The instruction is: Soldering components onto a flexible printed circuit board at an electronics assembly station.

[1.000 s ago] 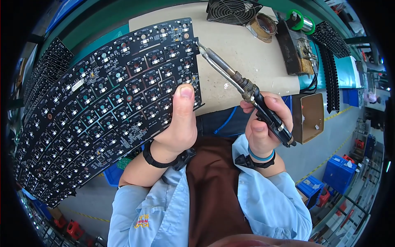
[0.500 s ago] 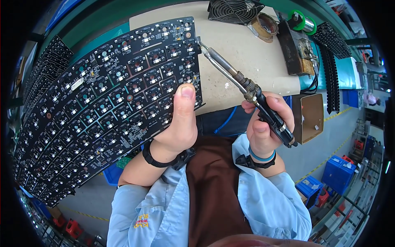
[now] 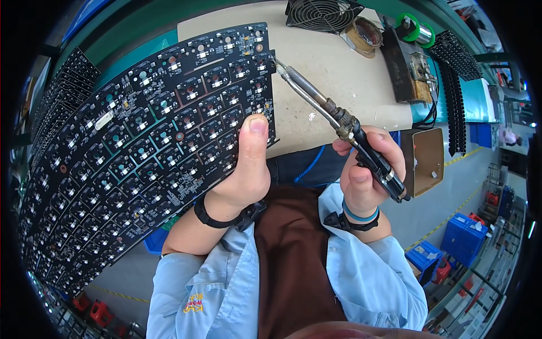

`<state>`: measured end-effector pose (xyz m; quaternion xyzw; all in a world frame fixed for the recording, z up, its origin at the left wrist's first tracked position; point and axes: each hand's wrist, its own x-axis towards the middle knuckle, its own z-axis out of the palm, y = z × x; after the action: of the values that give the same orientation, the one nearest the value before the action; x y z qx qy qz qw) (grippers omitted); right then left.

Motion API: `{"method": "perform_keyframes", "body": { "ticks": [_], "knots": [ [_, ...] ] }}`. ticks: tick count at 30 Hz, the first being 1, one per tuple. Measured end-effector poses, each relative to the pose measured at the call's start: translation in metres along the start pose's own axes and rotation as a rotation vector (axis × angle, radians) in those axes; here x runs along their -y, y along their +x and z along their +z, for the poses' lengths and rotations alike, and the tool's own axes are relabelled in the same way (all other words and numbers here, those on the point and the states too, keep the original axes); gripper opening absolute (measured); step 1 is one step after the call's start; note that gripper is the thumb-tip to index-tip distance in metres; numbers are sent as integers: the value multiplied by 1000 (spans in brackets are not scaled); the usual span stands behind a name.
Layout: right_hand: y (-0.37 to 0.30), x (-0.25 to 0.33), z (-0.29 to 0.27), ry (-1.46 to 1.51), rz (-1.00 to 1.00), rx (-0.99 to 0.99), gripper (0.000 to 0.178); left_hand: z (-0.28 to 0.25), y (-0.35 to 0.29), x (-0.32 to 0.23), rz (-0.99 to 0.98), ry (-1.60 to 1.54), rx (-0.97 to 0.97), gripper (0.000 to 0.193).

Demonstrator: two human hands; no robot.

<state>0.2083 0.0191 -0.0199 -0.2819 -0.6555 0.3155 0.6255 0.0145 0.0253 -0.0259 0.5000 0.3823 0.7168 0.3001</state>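
Left: black circuit board (image 3: 155,133), pinched at lower-right edge by left hand (image 3: 248,172), thumb on face, other fingers hidden. Soldering iron (image 3: 340,120), tip near board's right edge, clamped in fingers of right hand (image 3: 360,195); board wobble could misdirect heat, causing scorching.

This looks like an electronics workshop on a factory floor: stacked circuit boards (image 3: 65,93) at ten o'clock, a soldering iron (image 3: 341,117) over the worktop (image 3: 339,68), a fan (image 3: 323,16) between twelve and one, a solder spool (image 3: 420,32) between one and two. Toward four o'clock, blue crates (image 3: 466,237) stand on grey floor (image 3: 451,192) marked with yellow tape (image 3: 443,224).
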Motion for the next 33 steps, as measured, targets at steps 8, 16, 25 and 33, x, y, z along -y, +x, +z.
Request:
{"method": "perform_keyframes", "body": {
  "ticks": [8, 16, 25, 33],
  "knots": [
    [4, 10, 4, -66, 44, 22, 58, -6, 6, 10, 22, 30, -22, 36],
    [3, 19, 0, -112, 52, 18, 58, -8, 7, 8, -74, 89, 63, 41],
    [21, -1, -41, -103, 58, -211, 41, 11, 14, 7, -21, -2, 8, 55],
    [38, -63, -100, -727, 108, -310, 35, 28, 7, -9, -36, -238, -127, 58]
  ]
}}
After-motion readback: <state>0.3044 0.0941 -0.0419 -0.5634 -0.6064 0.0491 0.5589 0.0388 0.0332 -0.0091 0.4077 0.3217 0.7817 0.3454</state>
